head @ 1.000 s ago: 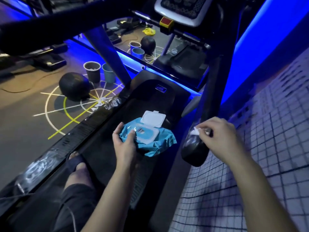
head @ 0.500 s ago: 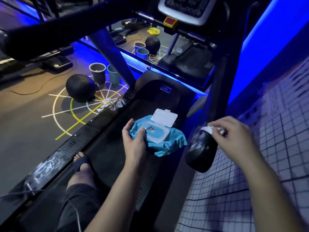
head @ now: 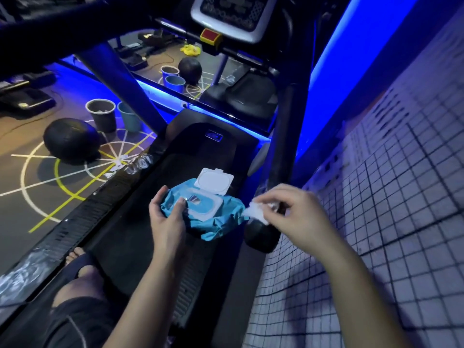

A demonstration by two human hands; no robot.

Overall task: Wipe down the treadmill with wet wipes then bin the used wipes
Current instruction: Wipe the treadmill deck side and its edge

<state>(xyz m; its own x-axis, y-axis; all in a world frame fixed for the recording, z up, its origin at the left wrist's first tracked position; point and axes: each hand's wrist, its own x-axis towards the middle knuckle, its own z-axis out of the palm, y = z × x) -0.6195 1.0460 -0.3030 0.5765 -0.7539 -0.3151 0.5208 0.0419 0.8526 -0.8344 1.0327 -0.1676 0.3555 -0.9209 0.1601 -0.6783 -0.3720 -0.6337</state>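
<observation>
Head view: left hand (head: 165, 222) grips wipes pack (head: 218, 223), right hand (head: 298, 217) pinches wipe (head: 256, 212) by handrail (head: 262, 238), bins (head: 101, 121) beyond upright (head: 123, 79).

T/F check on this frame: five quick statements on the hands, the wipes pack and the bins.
1. The wipes pack has its lid flipped open. True.
2. The right hand pinches a white wipe. True.
3. The left hand is empty. False: the left hand grips the wipes pack.
4. The pack lies on the floor. False: it is held above the treadmill belt.
5. A grey bin and a blue bin stand on the floor left of the belt. True.
</observation>
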